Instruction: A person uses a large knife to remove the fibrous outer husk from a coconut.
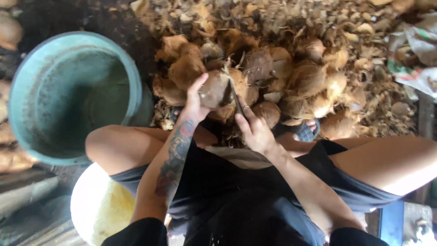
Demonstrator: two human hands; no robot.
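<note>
My left hand (195, 101) grips a brown husked coconut (214, 89) and holds it up in front of my knees. My right hand (253, 127) is closed on the handle of a dark knife (235, 96) whose blade rests against the coconut's right side. Both hands meet just above a heap of coconuts (291, 82). My forearms reach forward between my bare knees.
A large teal tub (27, 91) stands at the left. A pale yellow-white basin (98, 205) sits beside my left thigh. Husk scraps and shell pieces (318, 23) cover the ground beyond the heap. A printed sack (414, 54) lies at the right edge.
</note>
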